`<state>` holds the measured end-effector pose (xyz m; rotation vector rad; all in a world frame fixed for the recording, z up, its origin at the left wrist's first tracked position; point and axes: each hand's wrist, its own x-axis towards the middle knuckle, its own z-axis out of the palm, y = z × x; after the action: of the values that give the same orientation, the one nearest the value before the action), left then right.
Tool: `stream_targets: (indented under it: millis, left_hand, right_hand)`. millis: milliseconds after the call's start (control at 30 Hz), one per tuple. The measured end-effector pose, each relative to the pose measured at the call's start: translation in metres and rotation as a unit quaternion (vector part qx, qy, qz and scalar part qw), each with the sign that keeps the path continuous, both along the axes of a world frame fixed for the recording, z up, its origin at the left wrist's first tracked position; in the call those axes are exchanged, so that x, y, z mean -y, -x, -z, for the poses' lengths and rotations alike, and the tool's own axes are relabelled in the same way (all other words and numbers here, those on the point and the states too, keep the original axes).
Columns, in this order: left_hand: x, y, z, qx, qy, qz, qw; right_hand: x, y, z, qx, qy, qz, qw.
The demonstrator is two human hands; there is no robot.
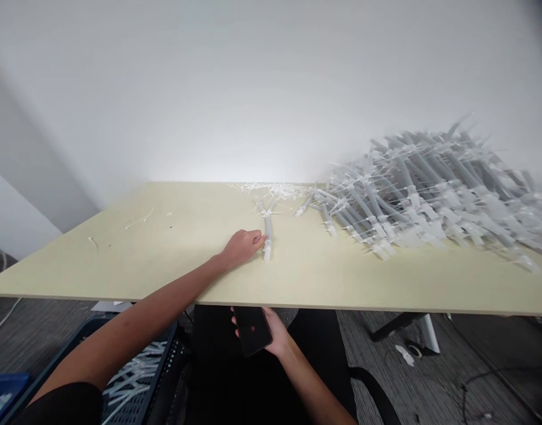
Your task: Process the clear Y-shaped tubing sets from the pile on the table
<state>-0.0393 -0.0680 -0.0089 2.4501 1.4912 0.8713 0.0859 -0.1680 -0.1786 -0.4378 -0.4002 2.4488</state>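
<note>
My left hand [243, 248] rests on the pale yellow table, its fingers closed at the lower part of a grey tube piece [268, 224]. That piece has a clear fitting at its near end and a forked, whitish far end. Below the table's front edge, my right hand [275, 332] holds a dark phone [253, 330] over my lap, screen up. A big heap of similar grey tubes with clear fittings [412, 189] covers the right of the table.
Thin white scraps [279, 190] lie at the table's back edge, and a few more at the left. A dark blue basket [158, 378] with tube pieces stands on the floor at lower left. A roll of tape [414, 350] is on the floor at right.
</note>
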Motion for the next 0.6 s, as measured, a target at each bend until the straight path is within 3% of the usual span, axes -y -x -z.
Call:
stream_targets:
  millis: [200,467,600]
  left_hand:
    - [-0.0008,0.0001,-0.0002,-0.013,0.001,-0.005,1.000]
    - [-0.0020,-0.0004,0.0003,-0.016,0.013,-0.015,1.000]
    - [-0.0026,0.0000,0.0012,-0.007,0.010,-0.013,1.000]
  right_hand:
    - [-0.0042,-0.0011,-0.0003,-0.001,0.001,-0.005,1.000]
    - [-0.0032,-0.0083,0.0057,0.006,0.005,-0.085,0.996]
    - [-0.0041,-0.0072,0.0060,0.003,-0.013,-0.094,0.995]
